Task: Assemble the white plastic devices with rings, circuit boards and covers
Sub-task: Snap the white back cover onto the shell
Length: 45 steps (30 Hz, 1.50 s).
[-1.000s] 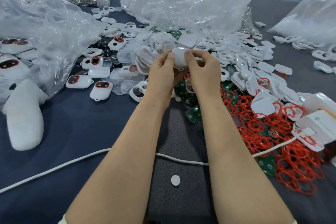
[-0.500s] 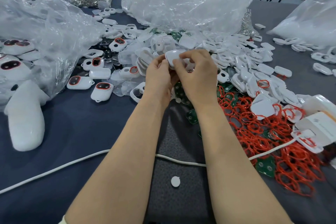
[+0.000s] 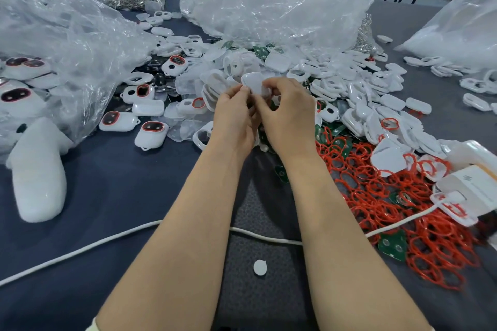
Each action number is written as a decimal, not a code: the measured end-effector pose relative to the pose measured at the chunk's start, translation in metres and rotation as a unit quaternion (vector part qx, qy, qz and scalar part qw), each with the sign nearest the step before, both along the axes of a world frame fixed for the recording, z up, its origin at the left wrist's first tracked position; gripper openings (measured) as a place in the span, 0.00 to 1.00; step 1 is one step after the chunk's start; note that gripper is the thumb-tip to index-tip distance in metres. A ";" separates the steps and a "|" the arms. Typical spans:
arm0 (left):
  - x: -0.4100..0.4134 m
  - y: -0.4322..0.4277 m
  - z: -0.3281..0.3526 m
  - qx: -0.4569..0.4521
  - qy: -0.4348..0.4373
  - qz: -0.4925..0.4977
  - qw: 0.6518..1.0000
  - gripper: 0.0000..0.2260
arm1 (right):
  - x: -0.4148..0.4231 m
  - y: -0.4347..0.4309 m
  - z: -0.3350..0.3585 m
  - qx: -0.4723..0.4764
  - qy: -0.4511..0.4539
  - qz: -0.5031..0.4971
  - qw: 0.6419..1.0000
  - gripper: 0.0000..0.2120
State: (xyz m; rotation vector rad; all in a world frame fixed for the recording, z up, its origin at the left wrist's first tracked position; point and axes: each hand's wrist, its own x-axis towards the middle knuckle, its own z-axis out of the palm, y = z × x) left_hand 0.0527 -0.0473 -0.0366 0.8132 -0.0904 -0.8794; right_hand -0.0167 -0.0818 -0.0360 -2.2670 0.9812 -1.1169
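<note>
Both hands meet over the middle of the table around one white plastic device (image 3: 255,83). My left hand (image 3: 235,115) pinches its left edge, and my right hand (image 3: 289,113) curls round its right side with thumb and fingers. The device's smooth white face tilts up and to the left; its underside is hidden. Behind and to the right lies a heap of white shells and covers (image 3: 357,94). Red rings (image 3: 390,196) spread in a tangle at the right, with green circuit boards (image 3: 392,246) among them. Finished devices with red-ringed windows (image 3: 152,131) lie at the left.
Clear plastic bags (image 3: 269,2) pile up at the back and left. A white cable (image 3: 80,250) crosses the dark cloth under my forearms. A small white disc (image 3: 260,267) lies near the front. A white foam piece (image 3: 37,172) sits at the left, white boxes (image 3: 473,185) at the right.
The device has been turned in my fingers and shifted a little to the left. My right hand has closed further over it.
</note>
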 end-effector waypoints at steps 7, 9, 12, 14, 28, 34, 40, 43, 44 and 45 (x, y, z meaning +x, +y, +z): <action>0.000 0.003 -0.001 -0.051 0.040 -0.021 0.998 0.11 | 0.000 0.003 0.002 0.038 -0.043 -0.010 0.998 0.12; 0.000 0.003 -0.001 -0.052 0.045 -0.027 0.997 0.10 | 0.001 0.004 0.002 0.037 -0.043 -0.018 0.998 0.12; 0.000 0.002 0.000 -0.049 0.042 -0.032 0.997 0.10 | 0.001 0.005 0.002 0.039 -0.049 -0.028 0.998 0.12; 0.000 0.002 0.000 -0.048 0.039 -0.034 0.998 0.10 | 0.002 0.006 0.002 0.040 -0.052 -0.031 0.997 0.12; 0.000 0.002 0.003 -0.054 0.045 -0.026 0.997 0.10 | 0.003 0.008 0.002 0.011 -0.038 -0.023 0.999 0.09; -0.001 0.002 0.003 -0.055 0.029 -0.025 0.998 0.15 | 0.004 0.008 0.001 0.007 -0.041 -0.023 0.999 0.09; -0.002 0.004 0.006 -0.064 0.045 -0.021 0.997 0.13 | 0.004 0.008 0.002 0.009 -0.050 -0.022 0.998 0.09; -0.002 0.004 0.006 -0.061 0.045 -0.015 0.997 0.14 | 0.004 0.009 0.003 0.006 -0.045 -0.015 0.999 0.09; -0.001 0.004 0.006 -0.059 0.044 -0.015 0.997 0.14 | 0.004 0.009 0.003 0.002 -0.042 -0.013 0.999 0.09; -0.001 0.004 0.006 -0.058 0.043 -0.014 0.997 0.13 | 0.004 0.009 0.003 0.000 -0.040 -0.011 0.999 0.10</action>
